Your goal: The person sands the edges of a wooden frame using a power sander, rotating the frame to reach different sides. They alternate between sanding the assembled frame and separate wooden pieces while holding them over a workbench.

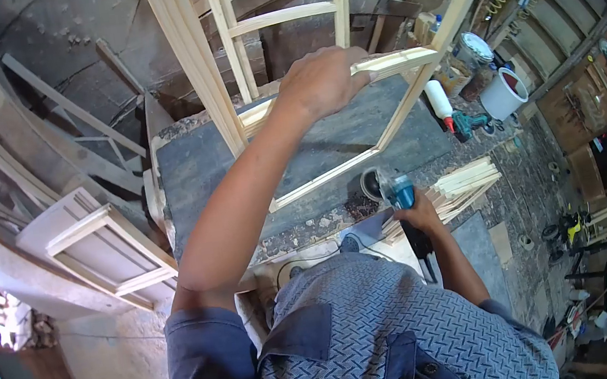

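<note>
- Work in hand: a pale wooden frame is being steadied on a dark panel, upper centre of the frame of view; a handling or surface-working step is judged to be under way, though no contact by a tool is seen.
- Left hand: closed over the curved cross rail of the wooden frame, upper centre; the fingertips are partly hidden.
- Right hand: wrapped around a teal power tool, right of lower centre. A round dark head is carried at its left end and is seen apart from the wood; whether it is running cannot be told.
- Demands of any next move, as judged: a firm hold on the wooden frame, a level approach of the round head, and a free path for the dark cable, lower centre.
- Adjacent items: a stack of wooden strips is noted to the right of the tool. A white bottle with a red cap, a second teal tool and a white bucket are grouped at upper right.
- Markings: no brand or label can be read on either tool. Faint printing is suspected on the lidded tub, upper right, but is too small to be made out. The bottle shows no legible text.
</note>
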`<state>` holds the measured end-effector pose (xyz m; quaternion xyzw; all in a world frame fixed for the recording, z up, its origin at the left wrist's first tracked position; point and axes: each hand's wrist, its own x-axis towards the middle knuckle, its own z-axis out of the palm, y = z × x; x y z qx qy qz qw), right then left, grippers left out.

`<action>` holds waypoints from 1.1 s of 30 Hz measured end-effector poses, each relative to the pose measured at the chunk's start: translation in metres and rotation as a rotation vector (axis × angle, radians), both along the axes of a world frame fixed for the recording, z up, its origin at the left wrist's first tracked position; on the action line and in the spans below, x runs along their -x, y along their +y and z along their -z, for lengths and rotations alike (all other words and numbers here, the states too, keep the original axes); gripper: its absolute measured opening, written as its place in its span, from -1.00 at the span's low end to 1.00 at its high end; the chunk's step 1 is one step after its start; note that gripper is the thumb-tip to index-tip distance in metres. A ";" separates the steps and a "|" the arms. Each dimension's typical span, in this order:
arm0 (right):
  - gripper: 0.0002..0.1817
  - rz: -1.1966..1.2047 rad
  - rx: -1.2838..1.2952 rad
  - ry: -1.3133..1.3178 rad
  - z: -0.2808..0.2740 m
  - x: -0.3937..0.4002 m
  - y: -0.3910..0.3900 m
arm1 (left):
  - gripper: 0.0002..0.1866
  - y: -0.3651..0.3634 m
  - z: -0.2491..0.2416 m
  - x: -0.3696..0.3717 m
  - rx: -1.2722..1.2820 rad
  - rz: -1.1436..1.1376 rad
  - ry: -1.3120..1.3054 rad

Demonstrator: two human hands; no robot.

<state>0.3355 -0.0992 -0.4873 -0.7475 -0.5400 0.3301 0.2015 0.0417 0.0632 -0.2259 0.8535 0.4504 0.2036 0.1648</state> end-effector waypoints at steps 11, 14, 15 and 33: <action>-0.18 0.398 0.006 0.404 -0.028 -0.001 -0.149 | -0.60 -0.036 0.017 0.006 -0.632 0.061 0.189; -0.21 0.413 -0.077 0.471 -0.027 -0.009 -0.173 | -0.58 -0.065 0.027 0.018 -0.633 -0.002 0.107; -0.21 0.407 -0.088 0.478 -0.029 -0.013 -0.178 | -0.58 -0.071 0.028 0.023 -0.646 -0.005 0.111; -0.24 0.382 -0.094 0.535 -0.026 -0.082 -0.338 | -0.54 -0.090 0.027 -0.009 -1.029 -0.003 0.511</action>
